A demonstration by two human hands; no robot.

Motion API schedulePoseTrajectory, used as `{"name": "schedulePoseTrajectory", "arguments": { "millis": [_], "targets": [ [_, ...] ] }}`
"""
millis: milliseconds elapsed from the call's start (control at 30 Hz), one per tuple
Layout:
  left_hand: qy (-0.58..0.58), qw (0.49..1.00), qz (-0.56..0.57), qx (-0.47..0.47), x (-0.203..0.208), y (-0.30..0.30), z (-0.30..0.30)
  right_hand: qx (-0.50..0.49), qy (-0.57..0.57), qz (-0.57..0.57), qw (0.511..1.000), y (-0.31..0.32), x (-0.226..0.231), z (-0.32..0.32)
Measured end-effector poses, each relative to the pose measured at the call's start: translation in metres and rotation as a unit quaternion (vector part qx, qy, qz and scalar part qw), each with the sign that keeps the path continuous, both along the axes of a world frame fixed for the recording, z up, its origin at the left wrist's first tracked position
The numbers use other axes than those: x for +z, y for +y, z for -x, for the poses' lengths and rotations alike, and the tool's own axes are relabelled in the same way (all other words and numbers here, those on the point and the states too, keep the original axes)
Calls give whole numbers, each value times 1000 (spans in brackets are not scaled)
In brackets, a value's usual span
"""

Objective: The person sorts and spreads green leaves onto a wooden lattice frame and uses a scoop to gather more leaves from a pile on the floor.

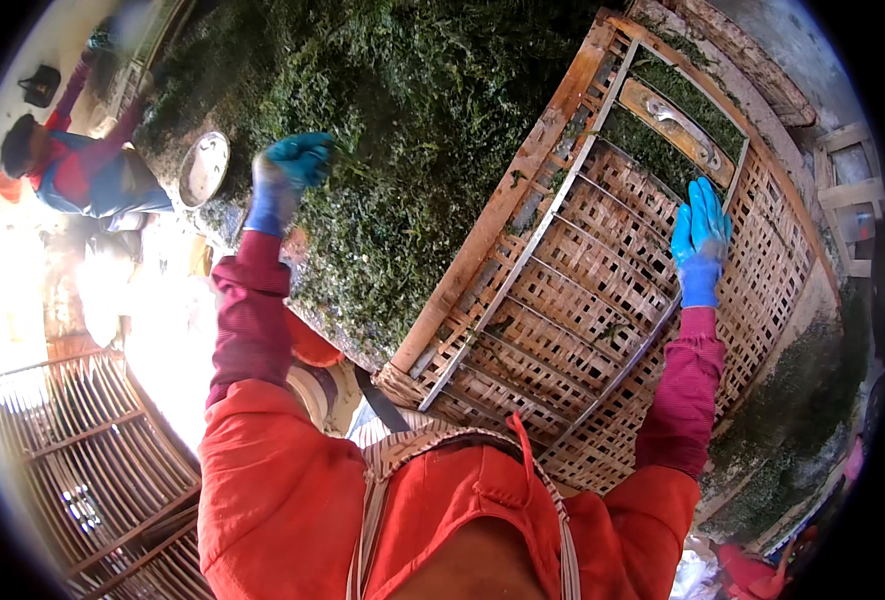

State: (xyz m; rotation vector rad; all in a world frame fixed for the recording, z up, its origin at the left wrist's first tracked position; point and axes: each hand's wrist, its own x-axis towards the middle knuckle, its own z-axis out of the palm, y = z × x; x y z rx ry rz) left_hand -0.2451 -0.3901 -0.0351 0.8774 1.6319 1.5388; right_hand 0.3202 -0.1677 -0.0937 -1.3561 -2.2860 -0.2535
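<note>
My left hand (297,165), in a blue glove, hovers at the near left edge of a big pile of dark green leafy strands (402,150). Its fingers are curled in; what they hold, if anything, is hidden. My right hand (702,235), also gloved in blue, lies with fingers stretched out at the edge of a metal frame (537,270) divided by crossbars. The frame rests on a woven bamboo tray (772,260) with a wooden rim. In its far section, a wooden board with a metal handle (652,106) sits on a layer of the green strands.
Left of the pile stands a round white basin (204,170), with another person (87,165) beyond it. A slatted bamboo rack (82,440) is at the lower left. A wooden stool-like frame (850,190) stands at the far right. Something red (752,572) shows at the lower right.
</note>
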Motion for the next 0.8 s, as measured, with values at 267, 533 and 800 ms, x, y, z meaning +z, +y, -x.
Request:
{"name": "schedulePoseTrajectory", "arguments": {
  "millis": [267, 533, 800],
  "targets": [
    [162, 964, -195, -74, 160, 83, -63, 15, 43, -49, 998, 1, -1, -6],
    [-19, 910, -322, -259, 170, 197, -279, -66, 143, -39, 987, -3, 2, -4],
    [410, 891, -113, -161, 13, 227, -282, -59, 126, -56, 989, -17, 21, -24]
  ]
}}
